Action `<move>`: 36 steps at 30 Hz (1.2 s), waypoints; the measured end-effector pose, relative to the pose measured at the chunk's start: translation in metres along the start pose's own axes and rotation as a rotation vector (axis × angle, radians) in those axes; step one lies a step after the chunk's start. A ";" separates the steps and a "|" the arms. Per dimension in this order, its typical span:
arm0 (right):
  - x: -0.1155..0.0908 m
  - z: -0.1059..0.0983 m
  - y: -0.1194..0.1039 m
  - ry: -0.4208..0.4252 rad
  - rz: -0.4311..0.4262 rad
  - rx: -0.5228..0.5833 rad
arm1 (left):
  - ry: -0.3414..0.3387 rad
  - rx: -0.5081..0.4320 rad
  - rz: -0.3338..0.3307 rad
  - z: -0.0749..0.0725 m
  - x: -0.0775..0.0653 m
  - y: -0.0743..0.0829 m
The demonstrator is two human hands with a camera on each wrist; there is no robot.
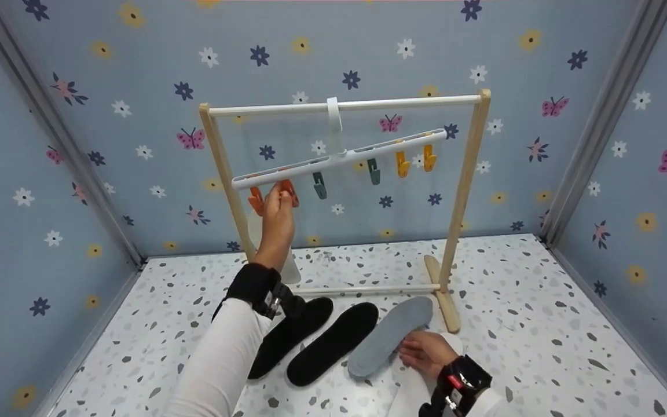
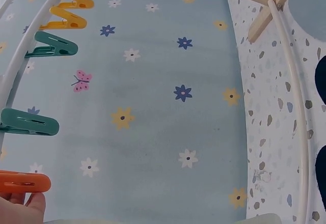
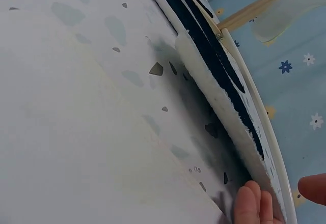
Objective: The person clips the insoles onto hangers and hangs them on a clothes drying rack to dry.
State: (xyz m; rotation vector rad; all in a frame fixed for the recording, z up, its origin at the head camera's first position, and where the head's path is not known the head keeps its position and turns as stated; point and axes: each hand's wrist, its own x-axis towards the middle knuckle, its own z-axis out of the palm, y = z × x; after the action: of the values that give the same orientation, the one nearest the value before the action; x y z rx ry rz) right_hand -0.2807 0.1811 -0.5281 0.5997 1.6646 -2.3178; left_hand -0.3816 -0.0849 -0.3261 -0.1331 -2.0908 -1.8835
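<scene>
My left hand (image 1: pixel 278 223) pinches an orange clothes peg (image 2: pixel 23 182) on the low left end of a white clip hanger (image 1: pixel 339 157). A second orange peg (image 1: pixel 256 201) is beside it. Below these pegs hangs a pale, translucent insole-shaped piece (image 3: pixel 285 20), partly hidden by the left arm; its upper attachment is hidden. My right hand (image 1: pixel 426 352) holds the right edge of a grey insole (image 1: pixel 391 336), fingers under it and thumb above. That edge is raised off the surface. Two black insoles (image 1: pixel 333 344) lie to its left.
The hanger hooks over the top bar (image 1: pixel 409 104) of a wooden-legged rack and tilts up to the right. Green pegs (image 1: pixel 374 171) and yellow pegs (image 1: pixel 402 164) hang along it. A whitish insole-like shape (image 1: pixel 406 397) lies under the right hand. Patterned walls enclose the speckled surface (image 1: pixel 519 313).
</scene>
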 end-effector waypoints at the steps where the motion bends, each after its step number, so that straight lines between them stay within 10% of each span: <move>1: 0.000 0.001 0.000 0.001 -0.001 0.000 | -0.002 -0.002 0.006 0.000 0.000 0.000; 36: 0.004 0.011 0.008 0.045 -0.125 -0.078 | -0.045 -0.084 -0.033 -0.010 -0.006 0.003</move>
State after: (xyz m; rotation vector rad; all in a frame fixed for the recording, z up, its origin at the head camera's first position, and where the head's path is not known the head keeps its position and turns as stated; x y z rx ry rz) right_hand -0.2831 0.1679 -0.5338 0.5509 1.8535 -2.3272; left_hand -0.3738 -0.0931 -0.3240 -0.1624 -2.0549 -2.0066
